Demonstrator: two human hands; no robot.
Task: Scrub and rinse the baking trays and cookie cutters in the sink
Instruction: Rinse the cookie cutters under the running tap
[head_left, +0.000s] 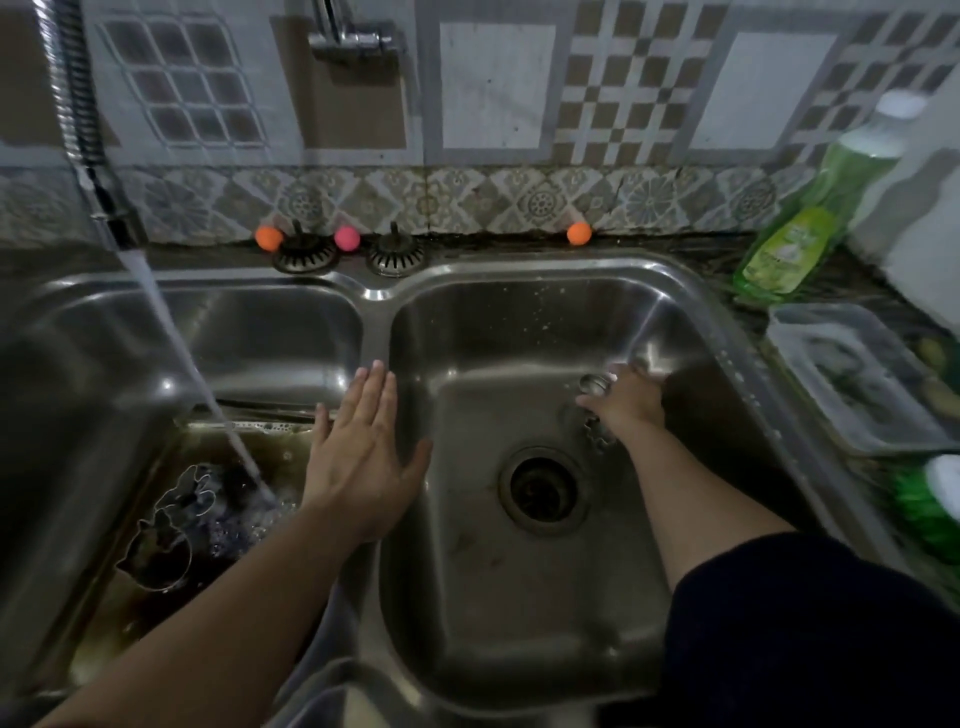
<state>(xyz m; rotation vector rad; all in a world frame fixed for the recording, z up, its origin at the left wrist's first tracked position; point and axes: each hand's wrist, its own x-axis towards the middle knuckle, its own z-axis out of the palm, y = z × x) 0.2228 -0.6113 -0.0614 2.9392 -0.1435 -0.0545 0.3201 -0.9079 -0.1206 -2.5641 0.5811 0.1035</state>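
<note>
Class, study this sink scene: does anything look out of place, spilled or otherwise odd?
Yes. The green dish soap bottle leans tilted against the wall rather than standing upright. Both sink strainers sit on the back ledge, so the right basin's drain is open.

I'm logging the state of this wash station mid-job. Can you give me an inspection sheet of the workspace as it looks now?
Surface: steel double sink; the left basin holds dark soapy water, the right basin has an open drain.
Job's things: cookie cutters lie in the left basin on a submerged tray; small metal cutters at the right hand.
Clutter: green soap bottle, clear container, two sink strainers, three small balls.
Grippers: left hand flat, fingers straight, over the divider; right hand grips a small cutter.
Cables: nothing seen.
Surroundings: faucet hose running water into the left basin; patterned tiled wall.
</note>
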